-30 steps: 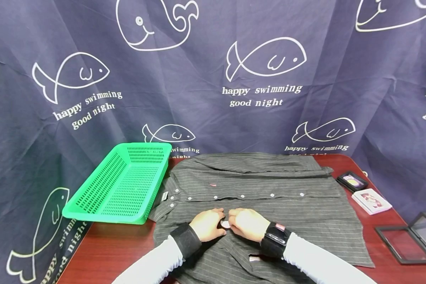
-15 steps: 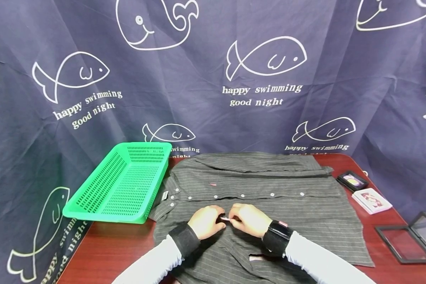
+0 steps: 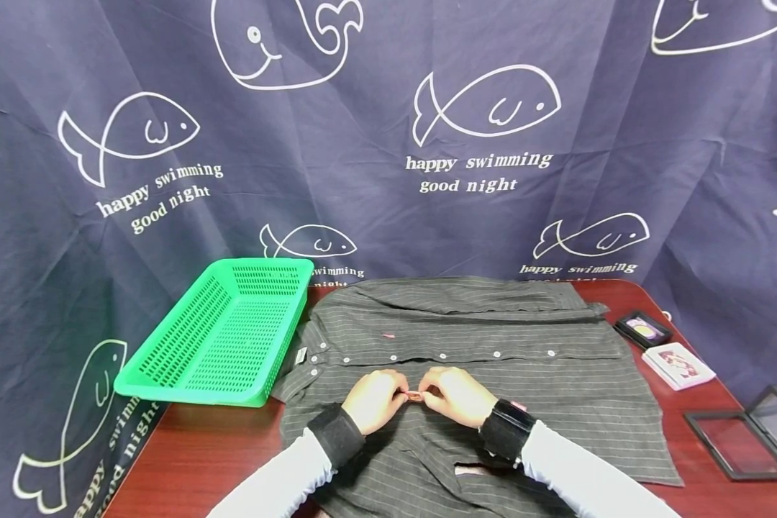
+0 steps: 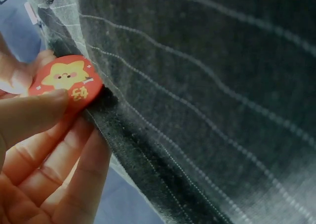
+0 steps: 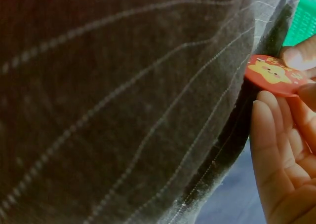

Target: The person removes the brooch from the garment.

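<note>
A round red badge (image 4: 81,81) with a yellow star character is pinched between both hands above the shirt. My left hand (image 3: 375,401) holds its left edge, thumb on the printed face. From the other side, my right hand (image 3: 458,397) pinches the right edge between thumb and fingers. The right wrist view shows the badge (image 5: 269,71) lying nearly flat, printed side up; its back is hidden. Beneath the hands a dark grey striped shirt (image 3: 557,403) lies spread on the table, its button row beyond them.
A green perforated basket (image 3: 126,388) stands at the left. Along the right side of the reddish table (image 3: 226,453) are a small black case (image 3: 628,327), a white box with a red picture (image 3: 678,365) and an opened black frame (image 3: 741,476).
The badge has tilted from showing a whitish side to showing its red printed face. Both hands have shifted slightly away from the body, keeping hold of it.
</note>
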### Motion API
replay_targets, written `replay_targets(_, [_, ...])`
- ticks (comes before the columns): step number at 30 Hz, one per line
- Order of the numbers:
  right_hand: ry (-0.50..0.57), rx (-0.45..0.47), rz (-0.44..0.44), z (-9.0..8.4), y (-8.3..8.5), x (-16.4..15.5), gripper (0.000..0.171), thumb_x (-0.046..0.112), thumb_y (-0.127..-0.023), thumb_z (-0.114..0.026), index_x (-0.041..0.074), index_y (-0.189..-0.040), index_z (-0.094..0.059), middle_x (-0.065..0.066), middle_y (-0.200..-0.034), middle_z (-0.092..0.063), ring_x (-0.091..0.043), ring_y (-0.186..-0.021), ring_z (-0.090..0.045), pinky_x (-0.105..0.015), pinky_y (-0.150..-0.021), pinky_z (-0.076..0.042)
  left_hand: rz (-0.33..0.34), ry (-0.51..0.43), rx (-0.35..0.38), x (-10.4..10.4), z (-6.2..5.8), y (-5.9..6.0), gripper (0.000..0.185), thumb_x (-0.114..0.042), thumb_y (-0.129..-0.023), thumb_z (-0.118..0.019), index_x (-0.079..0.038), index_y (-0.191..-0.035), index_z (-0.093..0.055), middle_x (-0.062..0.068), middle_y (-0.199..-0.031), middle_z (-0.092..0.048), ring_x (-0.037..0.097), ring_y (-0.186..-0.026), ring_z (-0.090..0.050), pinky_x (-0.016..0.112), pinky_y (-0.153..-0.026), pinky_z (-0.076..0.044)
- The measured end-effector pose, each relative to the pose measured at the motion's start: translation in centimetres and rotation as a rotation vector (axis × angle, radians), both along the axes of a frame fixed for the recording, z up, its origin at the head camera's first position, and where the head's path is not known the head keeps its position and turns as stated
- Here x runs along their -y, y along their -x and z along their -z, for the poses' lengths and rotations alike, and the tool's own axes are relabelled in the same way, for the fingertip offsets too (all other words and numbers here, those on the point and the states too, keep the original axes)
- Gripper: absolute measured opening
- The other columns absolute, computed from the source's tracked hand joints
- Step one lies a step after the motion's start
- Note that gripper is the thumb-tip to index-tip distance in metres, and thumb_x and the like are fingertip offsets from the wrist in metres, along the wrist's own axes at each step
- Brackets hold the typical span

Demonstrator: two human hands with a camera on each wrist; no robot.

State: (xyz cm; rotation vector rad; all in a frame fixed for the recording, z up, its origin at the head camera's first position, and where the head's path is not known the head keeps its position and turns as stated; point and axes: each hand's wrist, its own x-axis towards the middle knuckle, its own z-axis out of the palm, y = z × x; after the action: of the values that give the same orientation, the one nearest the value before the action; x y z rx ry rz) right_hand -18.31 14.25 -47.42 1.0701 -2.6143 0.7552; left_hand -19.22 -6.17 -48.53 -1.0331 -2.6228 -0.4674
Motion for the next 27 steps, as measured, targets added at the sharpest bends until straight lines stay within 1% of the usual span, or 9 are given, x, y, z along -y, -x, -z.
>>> replay_targets(3, [0.013, 0.017, 0.012, 0.04, 0.07, -0.05, 0.004, 0.010, -0.083, -0.070, 0.014, -0.084, -0.068, 0.007, -0.079, -0.065, -0.001, -0.071, -0.056, -0.020, -0.066, -0.048, 0.008, -0.009, -0.011, 0.02, -0.01, 0.00, 0.008, -0.013, -0.078, -0.077, -0.016, -0.079, -0.069, -0.005, -0.077, -0.068, 0.010, -0.071, -0.065, 0.024, -0.064, -0.052])
replay_targets(6, [0.042, 0.051, 0.021, 0.06, 0.12, -0.21, 0.005, 0.009, -0.082, -0.071, 0.011, -0.086, -0.068, 0.005, -0.079, -0.066, -0.003, -0.071, -0.060, -0.021, -0.066, -0.050, 0.017, -0.012, -0.005, 0.07, -0.08, 0.06, 0.007, -0.013, -0.079, -0.076, -0.016, -0.079, -0.069, -0.005, -0.078, -0.068, 0.010, -0.072, -0.065, 0.024, -0.065, -0.052])
replay_targets(10, [0.079, 0.144, 0.040, 0.06, 0.25, -0.44, 0.008, 0.007, -0.081, -0.071, 0.008, -0.088, -0.068, 0.003, -0.079, -0.068, -0.003, -0.070, -0.062, -0.021, -0.065, -0.050, 0.034, -0.020, 0.016, 0.17, -0.19, 0.20, 0.005, -0.012, -0.080, -0.075, -0.014, -0.080, -0.071, -0.005, -0.079, -0.069, 0.009, -0.072, -0.064, 0.024, -0.066, -0.051])
replay_targets(13, [0.094, 0.213, 0.056, 0.12, 0.36, -0.51, 0.007, 0.007, -0.081, -0.071, 0.008, -0.087, -0.068, 0.003, -0.076, -0.068, 0.001, -0.068, -0.059, -0.021, -0.064, -0.049, 0.039, -0.028, 0.037, 0.25, -0.20, 0.26, 0.005, -0.012, -0.080, -0.075, -0.013, -0.080, -0.071, -0.004, -0.080, -0.069, 0.009, -0.072, -0.064, 0.024, -0.066, -0.050])
replay_targets(15, [0.105, 0.241, 0.061, 0.19, 0.38, -0.52, 0.006, 0.007, -0.081, -0.071, 0.009, -0.084, -0.067, 0.004, -0.074, -0.068, 0.003, -0.066, -0.057, -0.020, -0.063, -0.048, 0.037, -0.028, 0.047, 0.28, -0.18, 0.30, 0.004, -0.012, -0.080, -0.075, -0.013, -0.081, -0.071, -0.004, -0.080, -0.069, 0.009, -0.073, -0.064, 0.025, -0.066, -0.051])
replay_targets(23, [0.131, 0.276, 0.086, 0.61, 0.32, -0.36, 0.005, 0.006, -0.080, -0.071, 0.010, -0.080, -0.067, 0.003, -0.072, -0.070, 0.004, -0.066, -0.055, -0.020, -0.061, -0.046, 0.011, -0.024, 0.083, 0.23, -0.21, 0.29, 0.004, -0.013, -0.082, -0.074, -0.011, -0.081, -0.071, -0.004, -0.080, -0.070, 0.011, -0.074, -0.066, 0.027, -0.067, -0.052])
replay_targets(27, [0.147, 0.277, 0.085, 0.68, 0.41, -0.37, 0.005, 0.005, -0.082, -0.070, 0.009, -0.080, -0.067, 0.001, -0.072, -0.070, 0.003, -0.066, -0.056, -0.020, -0.061, -0.046, -0.009, -0.028, 0.085, 0.06, -0.34, 0.16, 0.004, -0.012, -0.082, -0.073, -0.012, -0.080, -0.070, -0.003, -0.080, -0.070, 0.011, -0.075, -0.067, 0.027, -0.067, -0.053])
